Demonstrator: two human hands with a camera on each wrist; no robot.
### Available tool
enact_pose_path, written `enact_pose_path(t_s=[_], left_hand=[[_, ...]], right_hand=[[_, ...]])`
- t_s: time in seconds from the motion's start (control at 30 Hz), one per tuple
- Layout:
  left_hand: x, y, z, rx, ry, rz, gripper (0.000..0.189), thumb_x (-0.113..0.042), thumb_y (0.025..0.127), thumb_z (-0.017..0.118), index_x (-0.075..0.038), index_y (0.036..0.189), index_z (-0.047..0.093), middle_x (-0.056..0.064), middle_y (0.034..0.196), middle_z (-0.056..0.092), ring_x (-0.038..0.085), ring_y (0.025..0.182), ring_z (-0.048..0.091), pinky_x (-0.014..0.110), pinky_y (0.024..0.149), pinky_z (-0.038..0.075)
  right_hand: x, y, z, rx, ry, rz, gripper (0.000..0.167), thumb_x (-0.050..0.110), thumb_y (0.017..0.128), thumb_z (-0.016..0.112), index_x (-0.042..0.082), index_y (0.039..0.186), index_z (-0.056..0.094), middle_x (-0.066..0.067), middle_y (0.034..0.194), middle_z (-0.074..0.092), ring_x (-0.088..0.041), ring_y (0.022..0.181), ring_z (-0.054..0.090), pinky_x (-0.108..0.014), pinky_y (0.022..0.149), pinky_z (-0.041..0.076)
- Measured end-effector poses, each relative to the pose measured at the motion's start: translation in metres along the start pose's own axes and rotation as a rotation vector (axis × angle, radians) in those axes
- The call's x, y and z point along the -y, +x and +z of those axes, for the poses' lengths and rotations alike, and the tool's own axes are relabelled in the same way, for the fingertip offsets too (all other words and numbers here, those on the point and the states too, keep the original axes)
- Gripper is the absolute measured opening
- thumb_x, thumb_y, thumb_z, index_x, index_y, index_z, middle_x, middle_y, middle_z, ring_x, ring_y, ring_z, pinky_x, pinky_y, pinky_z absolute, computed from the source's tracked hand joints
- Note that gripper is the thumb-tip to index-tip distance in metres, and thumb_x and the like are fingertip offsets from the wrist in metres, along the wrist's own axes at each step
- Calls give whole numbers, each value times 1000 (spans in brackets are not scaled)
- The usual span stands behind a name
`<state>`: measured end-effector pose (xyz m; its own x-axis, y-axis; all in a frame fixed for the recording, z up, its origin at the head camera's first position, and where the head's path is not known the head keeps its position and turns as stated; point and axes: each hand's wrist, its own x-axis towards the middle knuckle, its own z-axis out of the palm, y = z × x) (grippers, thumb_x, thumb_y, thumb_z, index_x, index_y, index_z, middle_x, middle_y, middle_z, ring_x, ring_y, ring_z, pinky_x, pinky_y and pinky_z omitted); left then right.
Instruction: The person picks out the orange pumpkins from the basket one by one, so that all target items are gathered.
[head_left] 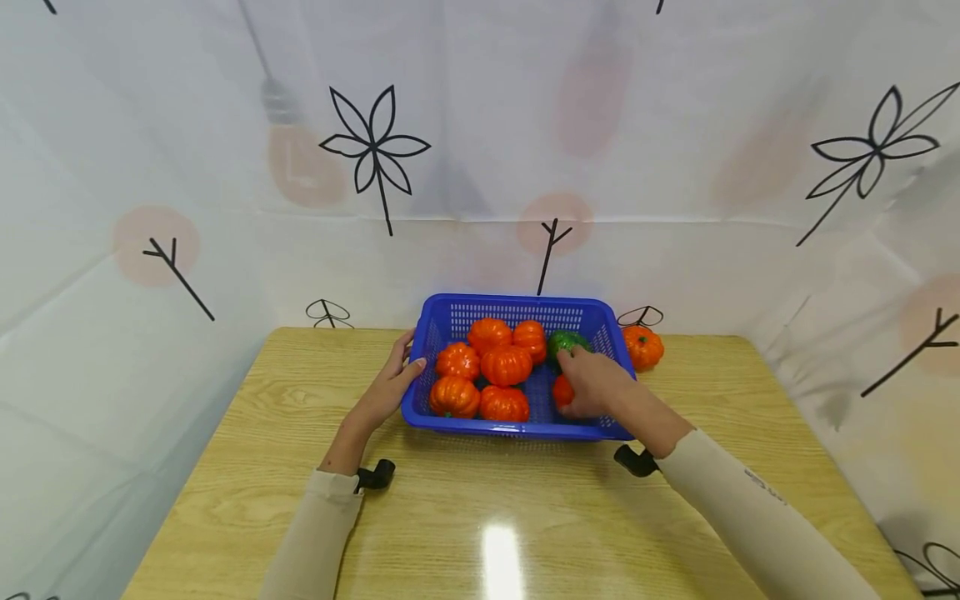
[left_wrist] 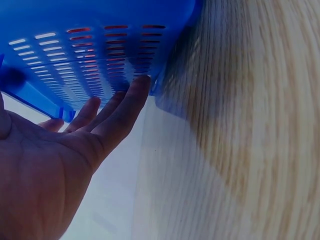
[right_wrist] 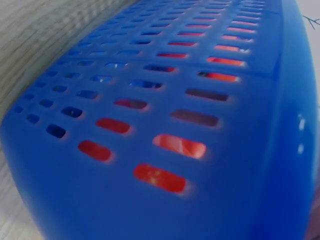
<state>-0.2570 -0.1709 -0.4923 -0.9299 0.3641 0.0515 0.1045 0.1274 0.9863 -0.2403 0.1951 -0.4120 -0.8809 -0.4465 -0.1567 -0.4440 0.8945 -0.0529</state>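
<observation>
Gripping the blue basket (head_left: pixel 480 427) at its nine o'clock rim is the left hand (head_left: pixel 389 388); the right hand (head_left: pixel 597 385) clasps an orange pumpkin (head_left: pixel 563 390) inside, toward four o'clock.

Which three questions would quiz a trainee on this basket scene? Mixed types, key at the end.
1. True or false: the left grip touches the left side of the blue basket.

2. Where in the basket is the green piece?
A) front left corner
B) front middle
C) beside the right grip

3. Where does the loose pumpkin outside the basket lie?

Key:
1. True.
2. C.
3. On the table, just right of the basket, towards the back edge.
</observation>
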Motion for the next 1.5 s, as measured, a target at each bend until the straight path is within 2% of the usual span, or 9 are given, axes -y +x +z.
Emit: enact_pose_path(t_s=[0.23,0.4,0.57,0.73,1.03,1.33,1.4,1.5], left_hand=[[1,1,0,7,-2,1,66,-25,115,44,-24,171,8,19,171,23,43,155,31,66,118,37],[0,0,0,2,0,-3,66,-25,115,44,-25,171,9,19,170,25,44,154,34,66,117,38],[0,0,-3,-7,12,-10,66,-28,115,45,-27,171,10,18,169,27,44,152,37,65,116,40],[1,0,-3,-15,15,-16,66,-28,115,46,-27,171,11,18,168,30,43,151,39,64,116,41],[2,0,-2,-4,9,-6,67,-29,115,45,-27,171,9,17,169,27,42,153,35,65,117,39],[3,1,-1,-3,9,-5,66,-28,115,45,-27,171,10,18,170,27,43,153,35,65,116,40],[3,1,-1,-4,3,-6,66,-28,115,45,-27,171,10,19,169,27,43,153,36,65,116,40],[3,1,-1,-3,0,-7,66,-27,115,45,-27,171,9,19,169,27,43,152,36,65,116,40]], right_hand=[[0,-7,-2,-12,44,-19,79,26,77,94,-13,134,54,-30,124,54,-40,92,66,-55,90,60],[-12,-12,1,-107,113,-55,76,23,73,95,-9,129,55,-30,124,52,-41,94,63,-59,89,59],[-13,-20,-5,-159,148,-85,73,19,73,95,-13,124,54,-26,119,50,-37,96,60,-56,94,57],[-19,-26,-4,-219,191,-89,74,20,74,92,-12,127,51,-26,120,50,-37,102,58,-55,95,57],[-35,-37,-1,-357,361,-57,76,17,80,87,-8,137,44,-28,129,54,-41,112,58,-60,93,57],[-57,-39,12,-540,506,-80,76,11,79,88,-6,139,44,-26,129,56,-41,108,63,-61,87,60],[-62,-40,13,-577,523,-85,76,9,79,88,-7,139,44,-26,129,57,-41,106,64,-58,84,61],[-70,-42,13,-615,542,-77,77,7,80,88,-7,141,44,-26,129,57,-39,104,64,-38,83,62]])
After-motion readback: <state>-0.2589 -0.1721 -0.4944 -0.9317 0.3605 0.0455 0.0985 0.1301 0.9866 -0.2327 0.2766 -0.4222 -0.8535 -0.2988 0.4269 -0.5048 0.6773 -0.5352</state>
